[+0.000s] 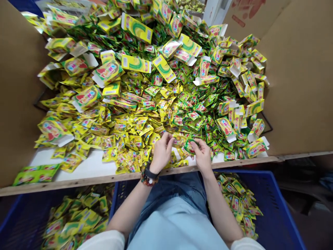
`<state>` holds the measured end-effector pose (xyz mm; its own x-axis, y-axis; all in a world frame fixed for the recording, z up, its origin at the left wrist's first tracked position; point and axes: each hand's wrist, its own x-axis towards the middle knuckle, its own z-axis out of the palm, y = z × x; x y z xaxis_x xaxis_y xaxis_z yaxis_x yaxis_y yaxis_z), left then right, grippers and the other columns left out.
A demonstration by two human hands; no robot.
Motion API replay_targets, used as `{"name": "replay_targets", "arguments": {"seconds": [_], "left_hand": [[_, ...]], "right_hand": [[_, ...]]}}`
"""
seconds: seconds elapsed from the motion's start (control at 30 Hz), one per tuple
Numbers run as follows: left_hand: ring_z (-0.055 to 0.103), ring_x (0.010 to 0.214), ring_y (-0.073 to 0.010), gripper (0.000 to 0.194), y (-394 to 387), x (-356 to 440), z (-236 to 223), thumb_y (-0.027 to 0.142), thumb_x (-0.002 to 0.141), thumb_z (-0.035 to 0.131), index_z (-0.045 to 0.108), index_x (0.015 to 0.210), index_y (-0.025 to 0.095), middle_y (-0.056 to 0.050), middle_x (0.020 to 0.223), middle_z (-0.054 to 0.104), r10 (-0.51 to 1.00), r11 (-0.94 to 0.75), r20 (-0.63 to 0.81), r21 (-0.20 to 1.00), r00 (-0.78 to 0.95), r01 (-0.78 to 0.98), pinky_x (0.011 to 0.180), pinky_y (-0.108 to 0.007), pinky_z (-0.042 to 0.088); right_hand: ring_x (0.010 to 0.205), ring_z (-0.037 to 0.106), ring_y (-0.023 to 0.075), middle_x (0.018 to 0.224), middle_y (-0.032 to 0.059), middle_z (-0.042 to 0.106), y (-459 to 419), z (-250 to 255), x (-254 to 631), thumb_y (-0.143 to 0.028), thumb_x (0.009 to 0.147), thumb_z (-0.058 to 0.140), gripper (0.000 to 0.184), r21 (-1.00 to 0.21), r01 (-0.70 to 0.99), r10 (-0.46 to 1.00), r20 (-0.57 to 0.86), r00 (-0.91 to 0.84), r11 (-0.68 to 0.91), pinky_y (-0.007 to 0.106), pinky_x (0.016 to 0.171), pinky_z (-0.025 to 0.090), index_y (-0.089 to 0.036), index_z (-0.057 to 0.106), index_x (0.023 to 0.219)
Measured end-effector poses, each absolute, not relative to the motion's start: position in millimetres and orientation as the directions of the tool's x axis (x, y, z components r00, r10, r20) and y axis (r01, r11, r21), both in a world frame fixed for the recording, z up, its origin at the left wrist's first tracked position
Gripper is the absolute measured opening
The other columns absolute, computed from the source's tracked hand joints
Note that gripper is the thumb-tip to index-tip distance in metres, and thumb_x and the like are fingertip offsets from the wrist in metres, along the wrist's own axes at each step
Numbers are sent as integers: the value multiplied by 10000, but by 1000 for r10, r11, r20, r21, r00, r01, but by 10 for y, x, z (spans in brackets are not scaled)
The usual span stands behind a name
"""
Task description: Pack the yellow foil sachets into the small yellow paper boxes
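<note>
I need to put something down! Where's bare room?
White tabletop shows along the wooden front edge, between the green carton and the sachets by the left hand. A sliver shows right of the right hand. Farther back, sachets crowd thickly.

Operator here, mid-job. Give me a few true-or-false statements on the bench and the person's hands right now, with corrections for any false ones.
1. The left hand has a black wristband and dark beads at its wrist. True.
2. The right hand wears a work glove. False: it is bare, beside a green-and-yellow foil sachet.
3. Two blue plastic crates below the bench hold more sachets. True.
4. The white bench's front edge is a steel rail. False: it is a pale wooden strip.
5. The cartons stand in one neat stack. False: flat yellow-and-green cardboard cartons lie scattered across the heap.
</note>
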<state>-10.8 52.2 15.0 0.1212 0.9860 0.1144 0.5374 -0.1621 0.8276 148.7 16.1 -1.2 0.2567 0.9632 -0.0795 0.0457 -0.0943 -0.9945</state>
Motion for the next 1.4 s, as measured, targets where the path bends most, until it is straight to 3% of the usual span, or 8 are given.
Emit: {"name": "replay_targets", "arguments": {"seconds": [0.2, 0.43, 0.53, 0.67, 0.77, 0.87, 1.13, 1.4], "left_hand": [[511, 562, -83, 330, 240, 63, 196, 436, 790, 689, 490, 920, 208, 73, 630, 527, 986, 111, -91, 984, 143, -140, 550, -188, 421], [633, 570, -123, 514, 180, 130, 197, 383, 607, 848, 497, 939, 208, 59, 653, 642, 957, 282, -246, 907, 151, -313, 534, -216, 530], [638, 559, -132, 433, 201, 160, 185, 429, 698, 782, 545, 977, 197, 33, 683, 670, 963, 230, -189, 947, 193, -223, 525, -232, 534], [607, 560, -129, 156, 480, 323, 234, 299, 863, 624, 664, 818, 155, -2, 641, 664, 894, -206, 77, 945, 442, 253, 567, -239, 496], [649, 800, -172, 257, 816, 751, 300, 90, 912, 437, 685, 943, 148, -77, 886, 716, 755, -630, 351, 622, 554, 466, 733, -292, 514], [579, 1115, -227, 372, 1139, 1390, 323, 42, 883, 457, 602, 1208, 148, -131, 1217, 640, 434, -900, 423, 244, 795, 362, 929, -364, 474], [365, 1351, -322, 348, 1540, 1783, 254, 161, 844, 543, 592, 1189, 177, -91, 1418, 497, 298, -948, 230, -46, 927, 316, 1115, -543, 245], [553, 944, -276, 499, 813, 714, 447, 307, 748, 612, 484, 1187, 106, -124, 1024, 583, 627, -779, 261, 200, 734, 594, 812, -399, 462]], "right_hand": [[725, 585, 148, 785, 15, 624, 103, 89, 1410, -374, 852, 633, 181, -955, 270, 947, 195, 256, 124, 244, 597, 472, -205, 682, 808], [822, 639, 169, 1090, 79, 662, 65, 122, 1412, -392, 796, 706, 292, -987, 142, 952, 118, 281, 80, 261, 621, 522, -214, 653, 1022], [826, 697, 198, 966, 61, 738, -24, 156, 1513, -382, 786, 712, 300, -997, -70, 987, -1, 162, 11, 322, 728, 572, -217, 674, 1034], [674, 706, 187, 765, 32, 750, -195, 189, 1893, -346, 739, 760, 223, -999, -36, 879, -8, 476, 11, 315, 672, 575, -193, 710, 894], [606, 675, 159, 701, 16, 724, -319, 196, 2265, -325, 696, 802, 274, -995, 86, 686, 93, 722, 44, 278, 617, 549, -166, 718, 903], [611, 667, 152, 698, 9, 710, -413, 225, 2508, -314, 671, 824, 303, -986, 129, 578, 167, 799, 106, 283, 637, 549, -154, 724, 908], [637, 655, 129, 717, -8, 694, -520, 306, 2608, -296, 669, 830, 275, -982, 118, 568, 182, 803, 147, 257, 643, 538, -166, 728, 889], [677, 646, 127, 742, -14, 695, -276, 403, 2236, -322, 666, 828, 280, -978, -101, 730, 67, 680, 183, 265, 678, 524, -203, 708, 888]]}}
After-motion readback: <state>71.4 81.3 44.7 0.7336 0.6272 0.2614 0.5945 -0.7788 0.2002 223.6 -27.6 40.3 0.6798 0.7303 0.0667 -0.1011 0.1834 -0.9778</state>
